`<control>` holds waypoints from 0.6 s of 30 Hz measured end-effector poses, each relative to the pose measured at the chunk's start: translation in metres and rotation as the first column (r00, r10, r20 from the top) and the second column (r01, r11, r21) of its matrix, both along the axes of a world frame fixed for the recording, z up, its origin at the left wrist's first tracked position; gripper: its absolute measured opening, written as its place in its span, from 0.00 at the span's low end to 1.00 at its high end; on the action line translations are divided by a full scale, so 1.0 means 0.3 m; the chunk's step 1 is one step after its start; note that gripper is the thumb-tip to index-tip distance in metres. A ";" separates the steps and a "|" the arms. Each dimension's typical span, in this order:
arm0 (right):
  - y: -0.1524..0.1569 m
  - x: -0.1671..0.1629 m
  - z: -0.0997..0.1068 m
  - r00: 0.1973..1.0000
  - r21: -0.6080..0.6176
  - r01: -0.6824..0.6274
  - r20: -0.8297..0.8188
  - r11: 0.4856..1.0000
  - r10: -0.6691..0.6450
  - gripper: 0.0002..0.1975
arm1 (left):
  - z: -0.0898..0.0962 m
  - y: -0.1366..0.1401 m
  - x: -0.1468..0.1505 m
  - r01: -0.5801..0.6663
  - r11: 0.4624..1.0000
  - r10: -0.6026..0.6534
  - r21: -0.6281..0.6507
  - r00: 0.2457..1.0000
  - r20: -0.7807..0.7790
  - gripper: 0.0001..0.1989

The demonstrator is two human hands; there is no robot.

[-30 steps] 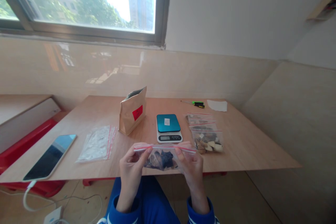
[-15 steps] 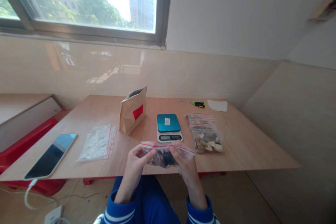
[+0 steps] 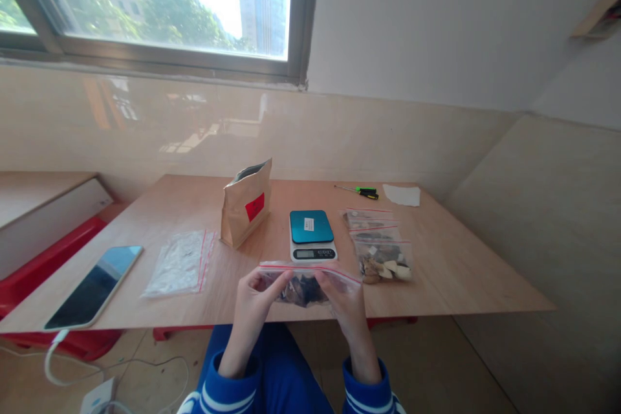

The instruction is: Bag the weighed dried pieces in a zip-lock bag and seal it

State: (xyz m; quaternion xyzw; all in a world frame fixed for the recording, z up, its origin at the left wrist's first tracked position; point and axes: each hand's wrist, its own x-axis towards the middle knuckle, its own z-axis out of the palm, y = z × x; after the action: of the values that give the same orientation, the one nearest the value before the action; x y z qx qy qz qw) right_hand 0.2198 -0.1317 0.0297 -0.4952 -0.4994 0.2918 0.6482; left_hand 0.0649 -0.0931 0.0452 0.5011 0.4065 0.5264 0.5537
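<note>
I hold a small clear zip bag (image 3: pixel 305 283) with a red seal strip and dark dried pieces inside, just above the near edge of the wooden table (image 3: pixel 451 265). My left hand (image 3: pixel 255 304) pinches the bag's top at the left. My right hand (image 3: pixel 345 304) pinches the top near the middle-right. Right behind the bag stands a small scale (image 3: pixel 311 235) with a teal platform. A brown paper pouch (image 3: pixel 245 204) with a red label stands open to the scale's left.
Filled zip bags (image 3: pixel 381 252) lie right of the scale. A stack of empty zip bags (image 3: pixel 180 262) and a phone (image 3: pixel 94 286) with a white cable lie at the left. A green-handled screwdriver (image 3: pixel 361 191) and white paper (image 3: pixel 402 195) sit at the far edge.
My hands have moved closer together along the bag's seal, and the bag has shifted slightly away from me toward the scale.
</note>
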 end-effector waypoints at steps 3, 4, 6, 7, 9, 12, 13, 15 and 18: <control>0.000 0.004 -0.008 0.994 -0.062 -0.042 -0.104 0.997 0.035 0.11 | -0.002 0.004 -0.007 -0.036 0.999 0.036 0.001 0.999 -0.018 0.12; 0.001 0.004 -0.011 0.992 -0.079 -0.034 -0.127 0.996 0.024 0.11 | -0.002 0.006 -0.010 -0.047 0.999 0.047 0.000 0.999 -0.024 0.12; 0.002 0.001 -0.018 0.990 -0.094 0.001 -0.142 0.996 -0.014 0.11 | -0.002 0.008 -0.017 -0.059 0.998 0.059 -0.001 0.998 -0.038 0.12; 0.003 0.000 -0.021 0.990 -0.091 0.020 -0.136 0.996 -0.032 0.11 | -0.001 0.008 -0.019 -0.061 0.998 0.061 0.001 0.997 -0.045 0.12; 0.004 -0.004 -0.025 0.991 -0.075 0.059 -0.115 0.995 -0.068 0.10 | 0.000 0.007 -0.021 -0.064 0.998 0.065 0.008 0.996 -0.057 0.13; 0.002 -0.010 -0.026 0.990 -0.060 0.112 -0.077 0.992 -0.116 0.09 | -0.001 0.002 -0.018 -0.069 0.997 0.071 0.020 0.995 -0.073 0.13; 0.001 -0.012 -0.024 0.990 -0.058 0.123 -0.062 0.991 -0.127 0.09 | -0.002 -0.001 -0.016 -0.073 0.997 0.075 0.034 0.994 -0.076 0.13; -0.002 -0.018 -0.019 0.988 -0.056 0.146 -0.038 0.988 -0.148 0.08 | -0.006 -0.007 -0.010 -0.082 0.993 0.088 0.083 0.993 -0.078 0.12; -0.001 -0.023 -0.010 0.984 -0.057 0.166 -0.053 0.985 -0.169 0.07 | -0.010 -0.011 -0.004 -0.105 0.982 0.117 0.155 0.991 -0.071 0.11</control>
State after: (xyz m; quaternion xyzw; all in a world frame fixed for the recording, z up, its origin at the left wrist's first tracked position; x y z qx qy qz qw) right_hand 0.2128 -0.1321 0.0266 -0.5435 -0.4293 0.2636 0.6715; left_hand 0.0635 -0.0964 0.0424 0.5388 0.4145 0.5654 0.4672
